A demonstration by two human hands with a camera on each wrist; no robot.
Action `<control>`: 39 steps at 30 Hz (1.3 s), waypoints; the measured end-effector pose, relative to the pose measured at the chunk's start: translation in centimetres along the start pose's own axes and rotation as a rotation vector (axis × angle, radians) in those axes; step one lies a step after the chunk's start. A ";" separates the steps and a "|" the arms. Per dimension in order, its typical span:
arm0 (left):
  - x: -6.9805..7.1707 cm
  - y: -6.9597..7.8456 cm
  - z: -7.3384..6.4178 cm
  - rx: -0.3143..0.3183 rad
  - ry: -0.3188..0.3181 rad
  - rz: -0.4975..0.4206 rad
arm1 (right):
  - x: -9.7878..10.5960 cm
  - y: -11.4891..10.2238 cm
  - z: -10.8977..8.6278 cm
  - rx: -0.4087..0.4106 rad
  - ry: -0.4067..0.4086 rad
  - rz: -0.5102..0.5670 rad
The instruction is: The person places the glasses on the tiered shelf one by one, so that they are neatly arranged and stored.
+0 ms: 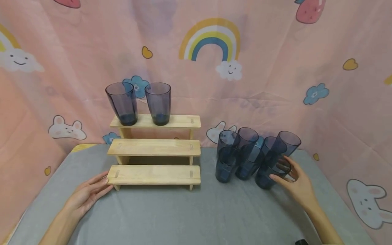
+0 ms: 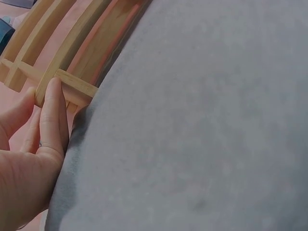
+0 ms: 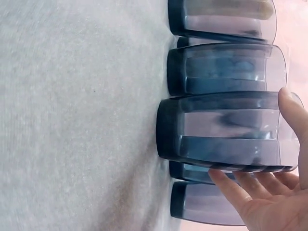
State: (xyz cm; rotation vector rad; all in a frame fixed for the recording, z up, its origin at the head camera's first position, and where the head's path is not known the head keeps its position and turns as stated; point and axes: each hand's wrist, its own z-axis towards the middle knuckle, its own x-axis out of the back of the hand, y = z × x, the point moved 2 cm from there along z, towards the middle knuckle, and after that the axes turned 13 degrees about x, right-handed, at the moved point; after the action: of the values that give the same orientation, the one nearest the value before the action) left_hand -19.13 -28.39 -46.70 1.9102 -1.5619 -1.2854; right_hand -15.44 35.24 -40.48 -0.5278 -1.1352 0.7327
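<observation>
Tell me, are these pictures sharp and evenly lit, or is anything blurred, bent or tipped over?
Head view: soft, even light, faint shadows, sharp focus; the wide lens bows the grey table edge. Left wrist view: tilted, with the pale wooden three-step rack and the left hand soft from closeness. Right wrist view: turned sideways, so the dark blue translucent tumblers look laid over; the right hand is slightly blurred.

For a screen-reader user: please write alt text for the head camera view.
A right hand touches the nearest of six dark blue tumblers clustered on a grey table, while the left hand rests against the bottom step of a three-tier wooden shelf. Two more tumblers stand on its top tier.
</observation>
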 end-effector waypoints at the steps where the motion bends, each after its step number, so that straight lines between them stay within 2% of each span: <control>1: 0.0 0.0 0.0 0.001 -0.001 -0.004 | 0.0 0.0 0.0 0.000 0.002 -0.006; 9: 0.0 -0.1 0.1 0.010 0.028 0.011 | 0.0 0.0 0.1 0.002 0.030 -0.038; 14: 0.1 -0.1 0.0 0.018 0.009 -0.007 | 0.1 -0.3 0.0 -0.007 0.042 -0.074; 20: 0.0 0.1 0.0 0.001 -0.032 -0.022 | 0.2 -0.4 -0.3 0.039 0.073 -0.048; 30: -0.1 0.1 0.0 0.001 -0.045 -0.038 | 1.0 -1.3 -0.2 0.081 0.110 -0.035; 39: 0.0 -0.1 0.1 0.019 -0.003 -0.007 | 3.1 -3.4 0.7 -0.003 0.089 -0.155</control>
State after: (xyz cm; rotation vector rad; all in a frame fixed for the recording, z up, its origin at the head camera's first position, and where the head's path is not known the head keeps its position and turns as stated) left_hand -19.13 -28.35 -46.85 1.9281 -1.5750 -1.2816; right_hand -14.49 35.36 -35.94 -0.4649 -1.0815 0.5684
